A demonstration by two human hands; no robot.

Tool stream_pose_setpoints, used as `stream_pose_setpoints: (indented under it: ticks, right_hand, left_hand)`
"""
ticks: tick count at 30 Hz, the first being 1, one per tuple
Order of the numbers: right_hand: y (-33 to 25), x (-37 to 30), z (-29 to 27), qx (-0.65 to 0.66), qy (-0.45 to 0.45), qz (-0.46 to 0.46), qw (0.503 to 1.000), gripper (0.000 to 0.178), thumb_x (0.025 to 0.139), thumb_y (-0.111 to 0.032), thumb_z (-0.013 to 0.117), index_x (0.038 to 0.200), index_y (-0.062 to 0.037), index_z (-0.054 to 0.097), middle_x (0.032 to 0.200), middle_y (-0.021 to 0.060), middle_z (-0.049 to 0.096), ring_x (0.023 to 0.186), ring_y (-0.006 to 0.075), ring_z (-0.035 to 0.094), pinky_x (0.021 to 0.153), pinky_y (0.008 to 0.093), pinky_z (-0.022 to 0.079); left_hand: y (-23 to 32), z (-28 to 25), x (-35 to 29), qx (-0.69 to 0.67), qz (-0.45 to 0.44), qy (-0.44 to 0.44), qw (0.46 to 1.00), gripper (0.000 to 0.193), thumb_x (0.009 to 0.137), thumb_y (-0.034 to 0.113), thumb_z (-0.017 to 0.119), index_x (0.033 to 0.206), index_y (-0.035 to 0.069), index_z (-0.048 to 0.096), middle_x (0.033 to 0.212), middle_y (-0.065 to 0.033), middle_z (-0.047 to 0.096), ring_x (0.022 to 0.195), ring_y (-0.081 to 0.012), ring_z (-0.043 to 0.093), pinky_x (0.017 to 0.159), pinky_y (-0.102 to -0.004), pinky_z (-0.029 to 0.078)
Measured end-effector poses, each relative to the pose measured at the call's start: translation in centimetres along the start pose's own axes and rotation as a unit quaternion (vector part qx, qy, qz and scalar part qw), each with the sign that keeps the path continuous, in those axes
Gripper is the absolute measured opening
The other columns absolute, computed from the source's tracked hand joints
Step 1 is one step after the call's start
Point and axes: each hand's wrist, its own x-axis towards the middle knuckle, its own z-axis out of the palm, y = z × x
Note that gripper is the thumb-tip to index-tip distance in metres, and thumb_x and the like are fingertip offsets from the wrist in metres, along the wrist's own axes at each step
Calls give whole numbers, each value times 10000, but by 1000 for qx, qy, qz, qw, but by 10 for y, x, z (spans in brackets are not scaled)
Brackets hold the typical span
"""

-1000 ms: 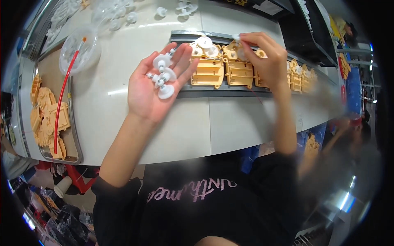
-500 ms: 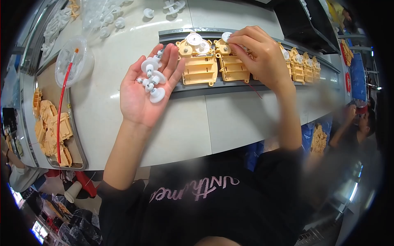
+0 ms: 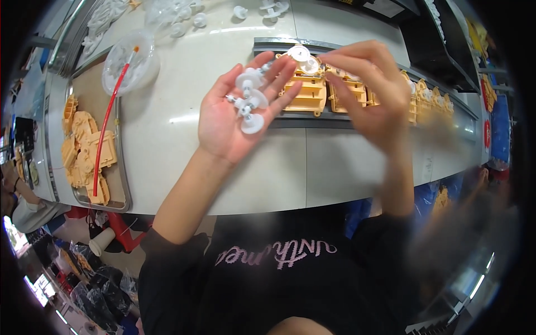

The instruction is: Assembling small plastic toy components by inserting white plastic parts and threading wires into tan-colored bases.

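Note:
My left hand (image 3: 222,133) is palm up, cradling several small white plastic gears with shafts (image 3: 253,124) between palm and loosely bent fingers. Its fingertips reach in front of the nearest yellow plastic housing (image 3: 304,96), which carries a large white gear (image 3: 298,53) and a smaller one beside it. My right hand (image 3: 379,84) hovers over the neighbouring yellow housing (image 3: 339,103). Thumb and forefinger are apart, with nothing visible between them. That hand hides much of the housings behind it.
The housings stand in a row along a grey rail (image 3: 357,120). At left a metal tray (image 3: 124,184) holds yellow parts, with a red-handled brush (image 3: 111,106) reaching over a clear plastic tub (image 3: 146,72). Loose white gears (image 3: 240,12) lie at the back. A black bin (image 3: 432,50) stands back right.
My right hand has come off the white gear on the second housing and shifted toward my left hand, its fingers parting. The whole view has swung, so the bench appears further right.

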Motion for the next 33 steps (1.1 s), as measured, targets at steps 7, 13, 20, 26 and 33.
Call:
stream_pose_setpoints:
  ticks: [7,13,20,26,33]
  right_hand:
    - [-25,22,46,25,-71,-18,997,131,764,-69,699,893,-65,684,1075,65,601,1051,251,532,758,354,515]
    - [-19,23,47,138,-82,42,986,73,765,-25,689,835,-33,670,1038,63,622,1000,222,567,717,288,533]
    - [44,-2,-21,72,96,133,984,117,814,-8,675,930,-9,691,910,78,672,793,161,655,686,241,531]
    - [78,-52,-35,-117,33,111,986,125,838,-49,670,954,-13,696,920,83,689,796,189,669,685,268,539]
    - [82,-64,-31,-137,-1,140,981,132,842,-88,664,951,-20,692,957,65,681,813,209,662,708,279,531]
  left_hand:
    - [8,-13,-1,29,-92,-91,991,407,996,281,330,1268,6,459,1197,-129,552,1124,-247,541,1036,-449,404]
    - [4,-14,0,13,-103,-122,987,400,997,275,325,1275,13,442,1301,-182,506,1254,-304,465,1059,-474,378]
    - [-2,-2,-1,22,-52,-25,998,419,998,235,296,1319,-21,377,1391,-235,396,1319,-345,387,1115,-526,305]
    - [-3,-3,-2,24,-58,-13,998,410,998,234,308,1313,-14,394,1378,-221,417,1320,-327,388,1119,-511,303]
    - [-2,-4,0,18,-64,-17,998,396,993,223,350,1302,-14,419,1360,-217,438,1316,-317,394,1120,-502,302]
